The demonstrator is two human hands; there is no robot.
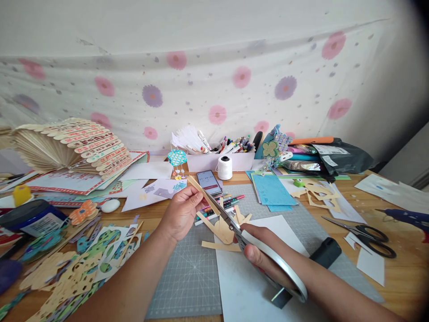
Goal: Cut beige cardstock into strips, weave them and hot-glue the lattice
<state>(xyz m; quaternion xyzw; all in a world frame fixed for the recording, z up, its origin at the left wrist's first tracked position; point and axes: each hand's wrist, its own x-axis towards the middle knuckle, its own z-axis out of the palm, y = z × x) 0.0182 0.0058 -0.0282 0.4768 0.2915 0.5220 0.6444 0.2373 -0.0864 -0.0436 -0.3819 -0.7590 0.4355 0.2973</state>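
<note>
My left hand (182, 212) pinches a narrow strip of tan paper (194, 183) near the middle of the view. In my right hand (264, 250) is a large pair of scissors (231, 222) with light grey handles, its blades lying along the strip. Whether the blades are parted is hard to make out. Below them, tan paper cut-outs (221, 230) and another tan strip (219, 246) lie partly over a white sheet (241, 277). That sheet rests on a grey cutting mat (187, 277).
Black scissors (365, 235), a black cylinder (326, 252) and a blue glue gun (405, 217) lie to the right. Cut paper scraps (77, 277) pile up at left. Behind stand a thread spool (225, 168), a phone (208, 182) and a pen box (201, 162).
</note>
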